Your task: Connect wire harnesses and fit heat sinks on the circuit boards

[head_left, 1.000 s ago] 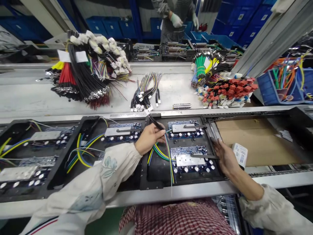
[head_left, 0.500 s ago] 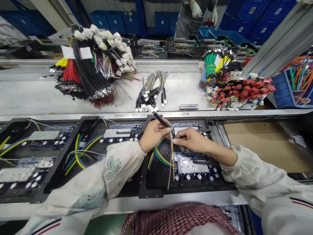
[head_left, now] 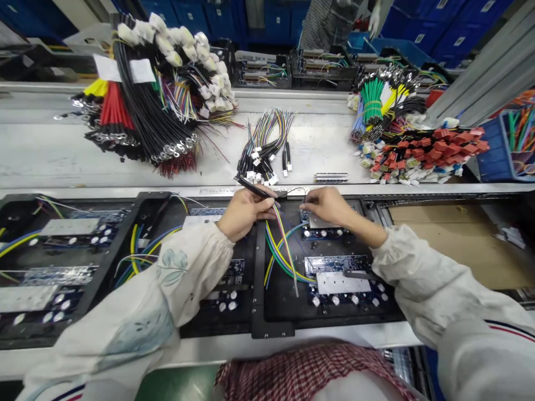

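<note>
My left hand (head_left: 247, 213) is closed around a wire harness (head_left: 251, 187) by its black sleeve. The sleeve points up and left; loose yellow, pink and white wires hang from it over the black tray (head_left: 288, 309). My right hand (head_left: 328, 207) pinches the end of one thin dark wire, which arches across from the harness. Its fingertips are at the left edge of the upper circuit board (head_left: 330, 229). Below lies a second circuit board (head_left: 343, 283) with a pale metal plate. Thick yellow, green and blue cables (head_left: 273, 257) curve between the boards' left sides.
Behind the trays lie a small pile of harnesses (head_left: 261, 159) and a metal strip (head_left: 331, 177). Large wire bundles (head_left: 146, 111) stand at the back left, and red-connector bundles (head_left: 434, 150) at the back right. More trays with boards (head_left: 69, 227) are on the left.
Both hands have moved apart, the left one leftward and the right one up to the upper board. One thin wire is now drawn out from the harness. The view has shifted slightly.
</note>
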### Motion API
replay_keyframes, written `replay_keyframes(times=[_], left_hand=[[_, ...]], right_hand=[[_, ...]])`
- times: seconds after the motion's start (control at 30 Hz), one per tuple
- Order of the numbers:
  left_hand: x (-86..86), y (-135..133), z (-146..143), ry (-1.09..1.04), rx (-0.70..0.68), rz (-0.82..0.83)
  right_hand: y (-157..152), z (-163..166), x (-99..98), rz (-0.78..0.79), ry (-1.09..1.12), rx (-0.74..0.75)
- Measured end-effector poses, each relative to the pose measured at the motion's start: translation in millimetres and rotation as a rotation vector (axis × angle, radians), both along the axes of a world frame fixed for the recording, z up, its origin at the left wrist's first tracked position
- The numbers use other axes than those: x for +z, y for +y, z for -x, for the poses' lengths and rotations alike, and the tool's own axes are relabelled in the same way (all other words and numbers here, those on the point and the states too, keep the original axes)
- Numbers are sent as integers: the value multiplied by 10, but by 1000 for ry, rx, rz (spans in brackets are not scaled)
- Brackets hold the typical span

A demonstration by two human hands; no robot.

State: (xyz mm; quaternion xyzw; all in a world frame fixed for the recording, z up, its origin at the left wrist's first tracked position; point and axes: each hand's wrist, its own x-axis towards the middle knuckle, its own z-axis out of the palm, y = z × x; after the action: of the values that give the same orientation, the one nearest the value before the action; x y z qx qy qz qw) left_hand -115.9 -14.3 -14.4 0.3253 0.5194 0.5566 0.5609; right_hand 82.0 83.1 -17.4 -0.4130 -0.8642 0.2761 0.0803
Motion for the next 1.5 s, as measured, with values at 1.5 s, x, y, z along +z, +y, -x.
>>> replay_keyframes(times=[1.5], left_hand=[[-265, 389, -164, 100, 181, 16]], right_hand=[[55, 87, -180, -95, -107, -64]])
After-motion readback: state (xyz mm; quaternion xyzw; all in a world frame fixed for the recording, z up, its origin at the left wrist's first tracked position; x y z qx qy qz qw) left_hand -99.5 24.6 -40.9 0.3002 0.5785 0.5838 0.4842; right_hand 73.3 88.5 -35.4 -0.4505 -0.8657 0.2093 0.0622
